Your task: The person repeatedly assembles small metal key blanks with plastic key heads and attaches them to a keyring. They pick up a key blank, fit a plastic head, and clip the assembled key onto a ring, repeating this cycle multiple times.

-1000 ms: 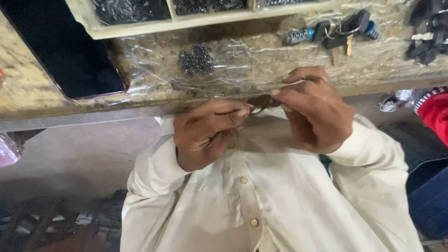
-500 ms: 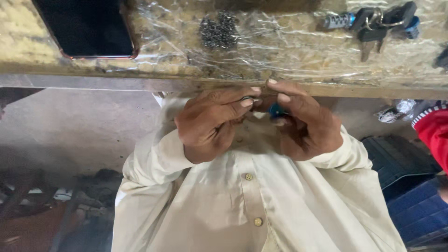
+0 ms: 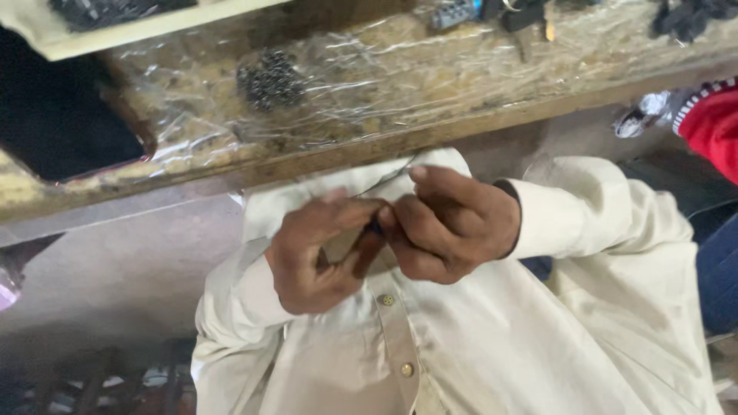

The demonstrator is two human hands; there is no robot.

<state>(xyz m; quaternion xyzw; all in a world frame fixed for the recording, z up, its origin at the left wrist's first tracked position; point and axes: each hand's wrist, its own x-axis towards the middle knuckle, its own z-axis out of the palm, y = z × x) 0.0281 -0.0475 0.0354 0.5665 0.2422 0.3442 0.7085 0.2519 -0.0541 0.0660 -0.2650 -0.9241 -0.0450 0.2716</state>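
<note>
My left hand [image 3: 319,257] and my right hand [image 3: 453,223] meet in front of my cream buttoned shirt [image 3: 492,338], just below the edge of a wooden bench [image 3: 384,142]. Their fingertips pinch a small dark blue part [image 3: 375,226] between them, mostly hidden by the fingers. A thin wire [image 3: 388,178] runs up from the hands toward the bench edge.
The bench top is covered in clear plastic film. On it lie a pile of small dark round parts [image 3: 269,78], a black flat device [image 3: 61,138] at the left, a pale tray [image 3: 131,23] and dark keys and fobs [image 3: 507,14] at the back. A person's red sleeve [image 3: 711,123] is at the right.
The view has shifted, so the bench now runs tilted. My hands stay pressed together over the small blue part, which is more hidden by fingers than half a second ago.
</note>
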